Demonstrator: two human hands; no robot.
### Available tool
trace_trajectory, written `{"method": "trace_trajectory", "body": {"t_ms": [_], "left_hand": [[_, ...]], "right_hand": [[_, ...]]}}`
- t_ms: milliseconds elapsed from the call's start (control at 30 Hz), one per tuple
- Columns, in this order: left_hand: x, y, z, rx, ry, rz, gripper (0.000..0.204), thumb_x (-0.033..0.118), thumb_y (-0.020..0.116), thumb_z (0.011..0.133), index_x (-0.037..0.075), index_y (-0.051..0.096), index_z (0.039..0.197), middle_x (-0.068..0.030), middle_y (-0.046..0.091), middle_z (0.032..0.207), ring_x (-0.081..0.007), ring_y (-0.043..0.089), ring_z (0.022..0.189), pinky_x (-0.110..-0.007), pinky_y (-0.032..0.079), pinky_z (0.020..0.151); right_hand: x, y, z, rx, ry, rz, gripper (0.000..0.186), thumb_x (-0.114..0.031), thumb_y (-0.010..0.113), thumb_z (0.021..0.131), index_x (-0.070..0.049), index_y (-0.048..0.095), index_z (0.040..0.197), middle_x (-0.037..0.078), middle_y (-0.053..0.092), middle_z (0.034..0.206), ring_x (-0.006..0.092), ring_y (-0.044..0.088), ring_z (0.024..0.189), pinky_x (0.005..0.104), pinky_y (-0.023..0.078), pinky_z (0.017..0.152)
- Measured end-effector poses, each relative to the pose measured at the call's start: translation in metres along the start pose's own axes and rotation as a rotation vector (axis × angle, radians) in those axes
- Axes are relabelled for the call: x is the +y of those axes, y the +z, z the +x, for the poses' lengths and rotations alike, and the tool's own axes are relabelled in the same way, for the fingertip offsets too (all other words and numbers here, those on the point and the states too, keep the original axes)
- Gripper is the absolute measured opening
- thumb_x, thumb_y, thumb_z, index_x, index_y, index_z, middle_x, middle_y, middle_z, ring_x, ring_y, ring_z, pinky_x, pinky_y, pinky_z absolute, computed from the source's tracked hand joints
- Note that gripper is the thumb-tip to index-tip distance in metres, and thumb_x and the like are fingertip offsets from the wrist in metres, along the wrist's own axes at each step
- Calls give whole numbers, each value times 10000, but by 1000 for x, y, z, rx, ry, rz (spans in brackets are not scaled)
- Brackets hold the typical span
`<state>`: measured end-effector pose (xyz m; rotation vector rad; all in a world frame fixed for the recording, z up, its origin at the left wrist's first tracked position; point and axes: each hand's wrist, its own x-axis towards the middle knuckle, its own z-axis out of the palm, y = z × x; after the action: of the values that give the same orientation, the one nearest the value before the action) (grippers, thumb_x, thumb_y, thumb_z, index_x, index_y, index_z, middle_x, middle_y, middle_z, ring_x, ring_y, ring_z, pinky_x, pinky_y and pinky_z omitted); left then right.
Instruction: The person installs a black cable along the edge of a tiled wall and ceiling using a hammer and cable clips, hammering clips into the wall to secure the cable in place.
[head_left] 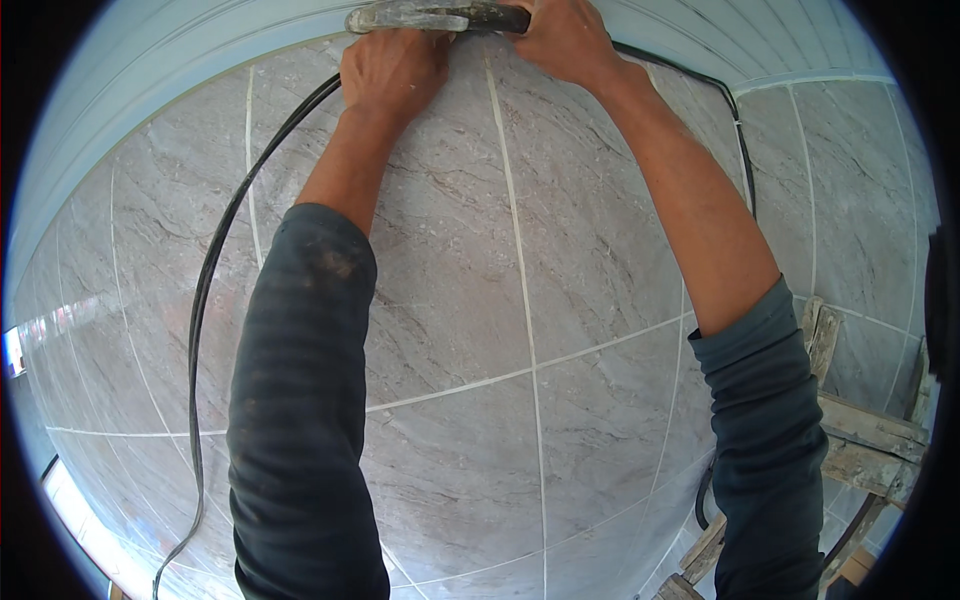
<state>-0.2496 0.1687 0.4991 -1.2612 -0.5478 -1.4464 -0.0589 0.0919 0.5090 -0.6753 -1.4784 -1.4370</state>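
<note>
Head view: near the top of the tiled wall (450, 300), the right hand (565, 42) wraps around a grey-and-black tool (430, 17); the left hand (395, 75) is there too, but I cannot tell its grip; black cable (193, 380) hangs down the wall's left

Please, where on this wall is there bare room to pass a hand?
The widest bare patch of tiled wall lies between the left sleeve and the right sleeve. Another lies left of the black cables. It is crowded at the top, around the left hand, right hand, tool and cables, and at lower right, around the wooden boards.
</note>
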Motion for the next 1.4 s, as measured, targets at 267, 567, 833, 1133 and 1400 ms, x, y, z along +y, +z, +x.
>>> {"method": "trace_trajectory", "body": {"t_ms": [267,567,833,1133,1400], "left_hand": [[7,-7,-4,93,90,5,246,400,632,921,290,772,1091,-115,738,1018,-316,682,984,-444,546,843],[10,-2,3,22,-64,-107,286,458,690,864,248,783,1034,-120,742,975,-332,703,904,-436,546,799],[20,-2,7,-5,-90,-76,364,544,721,825,256,791,1037,-119,745,920,-322,707,874,-418,539,759],[22,3,7,-23,-103,-106,394,566,705,837,255,787,1064,-120,747,921,-327,708,864,-428,538,753],[24,0,7,-2,-98,-127,472,543,701,847,132,750,1073,-128,745,963,-337,708,890,-430,542,759]], "right_hand": [[-3,3,-4,22,38,192,329,-11,624,720,-35,741,1026,211,718,965,379,694,877,427,542,780],[-6,9,-3,95,-12,184,276,-34,627,738,-34,742,988,204,721,938,385,693,843,431,538,752],[-2,3,-3,6,89,169,145,-61,668,757,-2,708,883,193,717,873,365,681,767,435,522,699],[-6,0,-7,79,29,235,201,-52,712,752,-39,687,950,194,712,901,358,688,840,431,519,736],[-5,0,-6,45,59,207,257,-13,650,772,-63,676,1023,189,719,912,362,696,875,436,529,763]]}}
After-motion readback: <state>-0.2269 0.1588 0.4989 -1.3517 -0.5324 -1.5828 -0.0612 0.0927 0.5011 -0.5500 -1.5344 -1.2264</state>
